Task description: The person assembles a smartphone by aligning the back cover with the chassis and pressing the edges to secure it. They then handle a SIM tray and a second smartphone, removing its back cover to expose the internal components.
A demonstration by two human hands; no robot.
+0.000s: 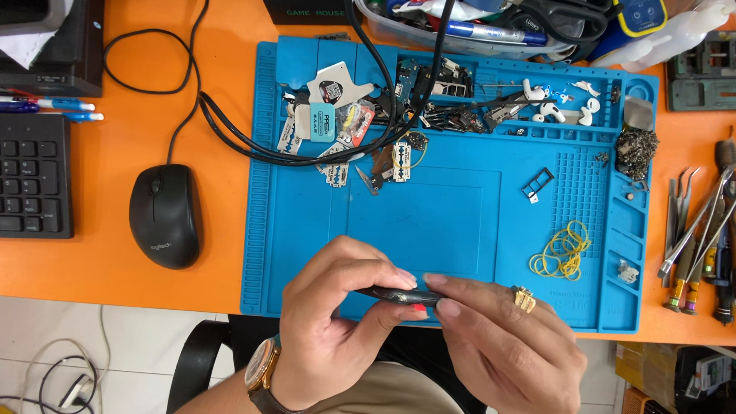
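1. Both hands meet low centre, over the near edge of the blue work mat (460,222) on the orange bench (146,84).
2. Left hand (337,322): fingers pinched narrow on a thin dark slab-like part (400,295), thumb on top, other fingers under. Wristwatch w/ brown strap (262,369) on that wrist.
3. Right hand (506,349): fingers closed on the same part's right end, gold ring (524,298) on one finger.
4. The dark part lies roughly level betw. the two hands, edge-on to the camera, a small red spot at its lower right; can't tell what it is exactly.
5. Mat, top left: small flat packets w/ labels – a light blue rectangular one (324,120), a red-and-white one (355,123) just beside it, white-blue wrapped strips (289,136) near them. A white guitar-pick-shaped tool (332,90) sits above.
6. Mat, top: black cables (253,146) loop across small parts; white earbud pieces (548,107) to the right.
7. Mat, right: yellow rubber bands (563,251) in a heap, small dark tray frame (537,184) above them.
8. Bench, left: black mouse (165,216), black keyboard (32,176), blue-white pens (54,107).
9. Bench, right edge: tweezers and screwdrivers (698,238) laid side by side.
10. Top edge: clear plastic tub (429,37) w/ tubes & scissors; black box (307,11) beside it.
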